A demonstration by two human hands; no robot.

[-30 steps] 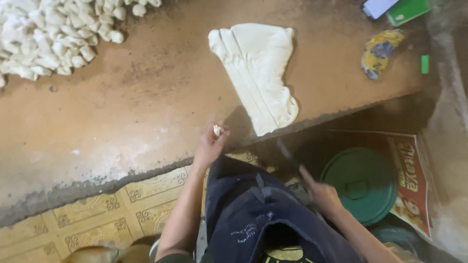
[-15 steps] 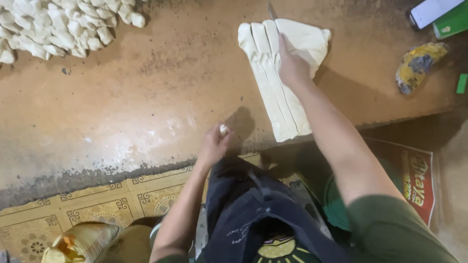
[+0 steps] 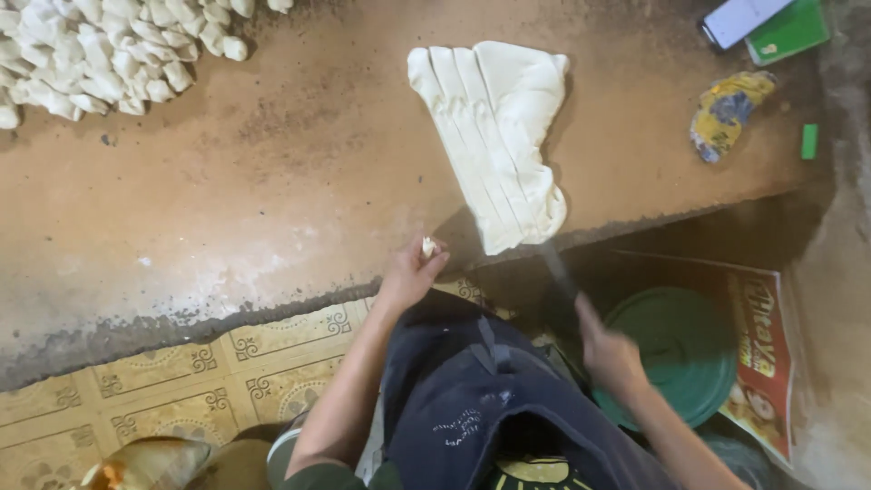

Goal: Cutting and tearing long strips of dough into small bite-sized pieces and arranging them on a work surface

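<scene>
A flat sheet of pale dough (image 3: 499, 127), scored into long strips, lies on the brown work surface (image 3: 272, 200). My left hand (image 3: 410, 272) rests at the surface's front edge, pinching a small piece of dough (image 3: 428, 246). My right hand (image 3: 610, 349) is below the edge, gripping a dark-bladed knife (image 3: 555, 265) whose tip points up at the sheet's lower end. A pile of small cut dough pieces (image 3: 109, 54) sits at the far left corner.
A crumpled yellow and blue wrapper (image 3: 730, 109), a green box (image 3: 787, 32), a white device (image 3: 737, 18) and a small green block (image 3: 809, 142) lie at the right. A green round lid (image 3: 676, 349) is below, by a red printed sheet (image 3: 762, 354). Patterned floor tiles (image 3: 181, 381) lie at lower left.
My right hand has drawn back from the top of the dough sheet down past its lower end, below the surface's edge. My left hand has stayed put with its dough piece.
</scene>
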